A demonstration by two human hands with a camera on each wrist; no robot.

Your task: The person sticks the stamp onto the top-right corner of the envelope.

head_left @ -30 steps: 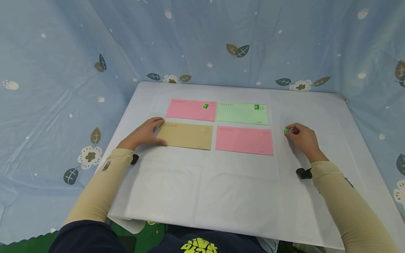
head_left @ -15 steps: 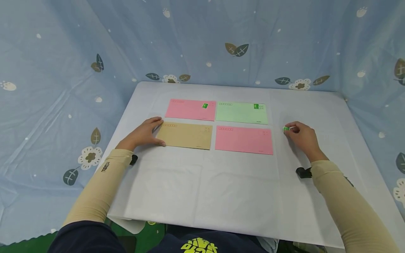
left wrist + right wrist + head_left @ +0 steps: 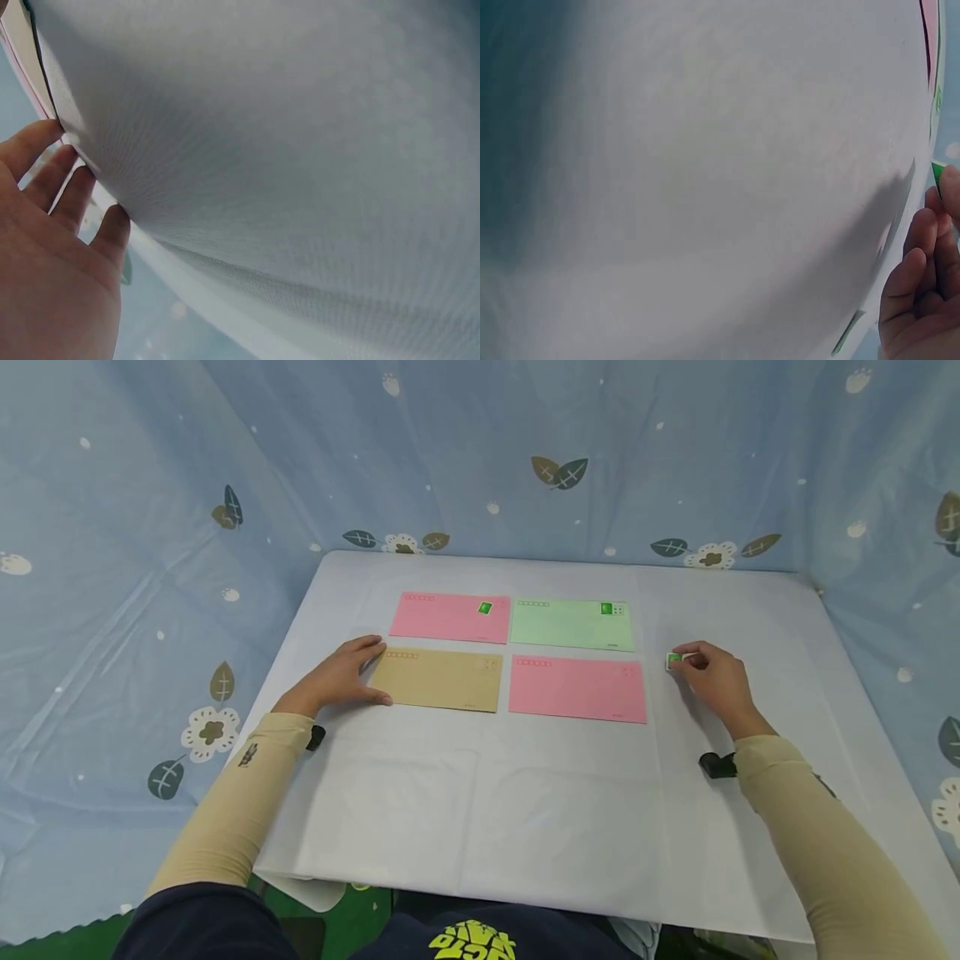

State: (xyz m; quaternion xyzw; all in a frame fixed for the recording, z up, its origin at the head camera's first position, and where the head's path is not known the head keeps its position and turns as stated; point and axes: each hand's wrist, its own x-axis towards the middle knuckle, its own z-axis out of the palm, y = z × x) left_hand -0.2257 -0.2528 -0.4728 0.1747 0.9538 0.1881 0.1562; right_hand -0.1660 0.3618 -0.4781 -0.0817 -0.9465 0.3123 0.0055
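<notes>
My right hand pinches a small green stamp between thumb and fingertips, just right of the lower pink envelope. A green corner of that stamp shows in the right wrist view. At the left end of the tan envelope, my left hand rests with fingers and thumb spread, fingertips at the envelope's edge and on the table. In the left wrist view, the left hand's fingers are spread apart.
Behind lie an upper pink envelope and a green envelope, each with a green stamp near its top right. On the white table, a small green-edged piece lies near my right hand. A blue patterned cloth hangs behind.
My right hand has moved slightly left and away from me with the stamp, which is turned a little. My left hand stays by the tan envelope; the head view has shifted slightly.
</notes>
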